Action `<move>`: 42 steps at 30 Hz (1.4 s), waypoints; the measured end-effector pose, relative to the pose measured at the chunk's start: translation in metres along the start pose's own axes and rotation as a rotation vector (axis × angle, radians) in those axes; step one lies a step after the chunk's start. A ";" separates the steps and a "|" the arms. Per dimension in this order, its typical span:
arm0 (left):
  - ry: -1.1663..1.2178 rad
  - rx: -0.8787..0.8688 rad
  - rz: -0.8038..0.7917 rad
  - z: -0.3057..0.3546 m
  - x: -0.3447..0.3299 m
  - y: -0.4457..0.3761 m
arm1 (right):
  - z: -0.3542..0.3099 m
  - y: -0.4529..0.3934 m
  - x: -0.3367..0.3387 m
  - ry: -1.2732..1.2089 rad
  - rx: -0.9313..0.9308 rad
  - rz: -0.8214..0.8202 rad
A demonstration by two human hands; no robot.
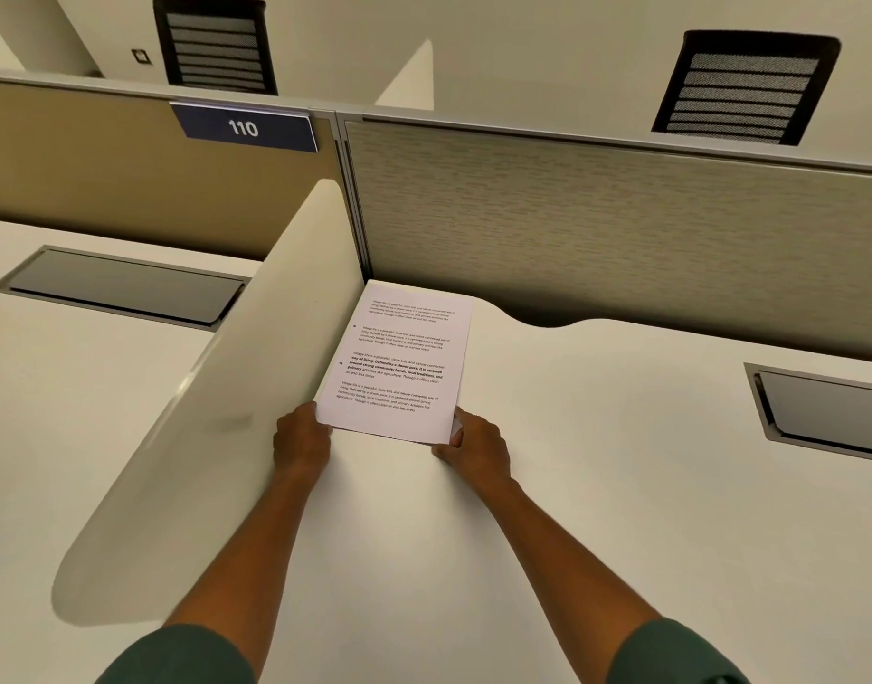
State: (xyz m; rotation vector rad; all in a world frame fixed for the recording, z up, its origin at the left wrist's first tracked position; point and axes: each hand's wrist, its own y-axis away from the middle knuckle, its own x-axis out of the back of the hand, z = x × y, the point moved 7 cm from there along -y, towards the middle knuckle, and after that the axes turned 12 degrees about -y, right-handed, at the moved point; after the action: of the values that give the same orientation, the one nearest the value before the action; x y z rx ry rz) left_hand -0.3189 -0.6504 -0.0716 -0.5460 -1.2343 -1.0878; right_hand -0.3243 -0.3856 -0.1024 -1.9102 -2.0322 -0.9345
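A white printed sheet of paper (399, 362) with several paragraphs of black text lies on the white desk (547, 486), tucked into the far left corner beside the side divider. My left hand (301, 439) grips the sheet's near left corner, fingers curled under the edge. The near right corner is held by my right hand (473, 449), thumb on top; a second sheet edge shows beneath there.
A curved white side divider (217, 412) runs along the left of the paper. A grey fabric partition (621, 229) closes the back. A metal cable flap (829, 412) sits at the right, another (123, 286) on the neighbouring desk. Two black chairs stand beyond.
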 end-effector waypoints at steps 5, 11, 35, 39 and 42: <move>-0.024 -0.007 -0.005 0.000 -0.001 -0.004 | 0.002 -0.001 -0.002 0.006 0.005 0.006; -0.047 0.010 -0.021 0.001 -0.004 -0.005 | 0.002 -0.003 -0.002 0.029 0.026 0.004; -0.048 -0.307 0.216 0.073 0.009 0.093 | -0.004 0.066 0.086 0.163 0.316 0.292; -0.063 -0.456 0.329 0.117 0.022 0.128 | -0.004 0.091 0.130 0.301 0.403 0.409; -0.067 -0.562 0.323 0.151 0.022 0.155 | 0.008 0.109 0.164 0.388 0.380 0.453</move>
State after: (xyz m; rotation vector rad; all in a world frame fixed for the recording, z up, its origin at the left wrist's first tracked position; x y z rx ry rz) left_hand -0.2544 -0.4667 0.0257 -1.1753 -0.8447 -1.1389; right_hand -0.2421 -0.2495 0.0149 -1.7089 -1.3605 -0.6759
